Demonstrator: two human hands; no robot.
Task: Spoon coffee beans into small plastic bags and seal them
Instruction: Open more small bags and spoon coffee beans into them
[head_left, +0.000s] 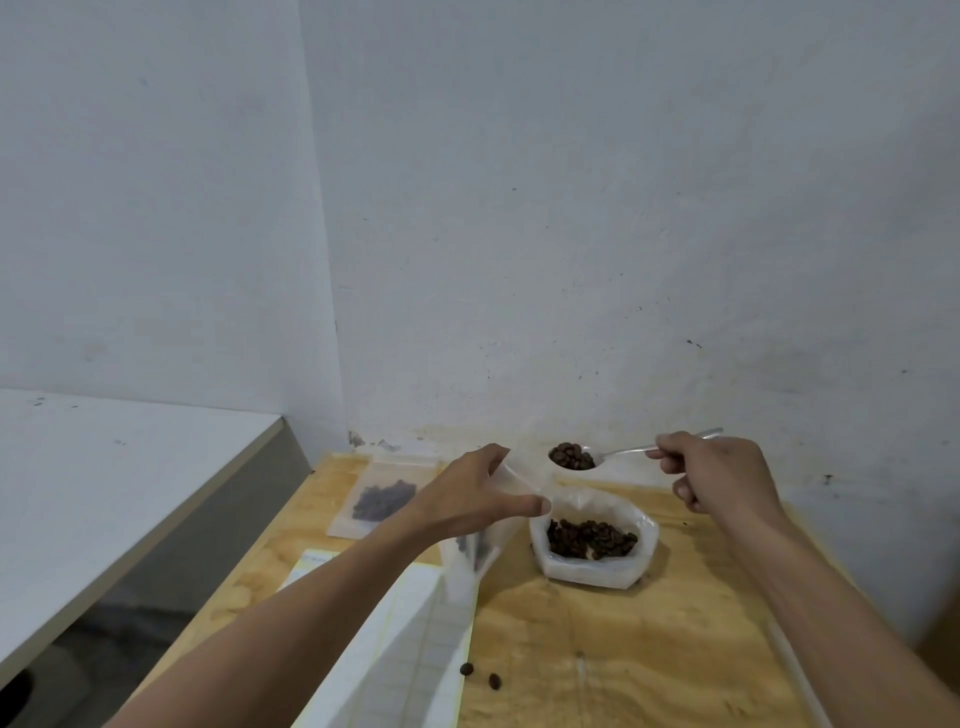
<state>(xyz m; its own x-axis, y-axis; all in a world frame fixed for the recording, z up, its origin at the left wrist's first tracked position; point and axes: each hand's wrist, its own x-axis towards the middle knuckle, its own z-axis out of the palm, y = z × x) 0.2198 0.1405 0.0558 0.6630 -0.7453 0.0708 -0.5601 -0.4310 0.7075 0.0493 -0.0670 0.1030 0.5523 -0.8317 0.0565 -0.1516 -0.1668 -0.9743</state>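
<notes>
**Loaded spoon held beside the open small bag**

A wooden table (597, 649) stands in a corner of pale walls (571, 208), with a white counter (104, 478) off to the left. On the table lie one sealed bag of beans (382, 501), flat near the far left edge, one stack of white and yellow sheets (415, 649) under the left forearm, and two loose beans (480, 674) just beside that stack's right edge.

One open white pouch (595, 569) sits near the middle, its rolled rim showing a heap of coffee beans (589, 538) inside.

The left hand (475, 501) pinches the mouth of a clear small plastic bag (485, 540) between thumb and fingers, lifted off the table — a few dark beans show through its blurred lower part. The bag hangs just left of the pouch and partly in front of it.

The right hand (722, 475) grips the handle of one metal spoon (597, 457), fingers curled round it. The bowl, heaped with beans, hovers above the pouch, just beside the bag's mouth — whether it touches the plastic cannot be told.
</notes>
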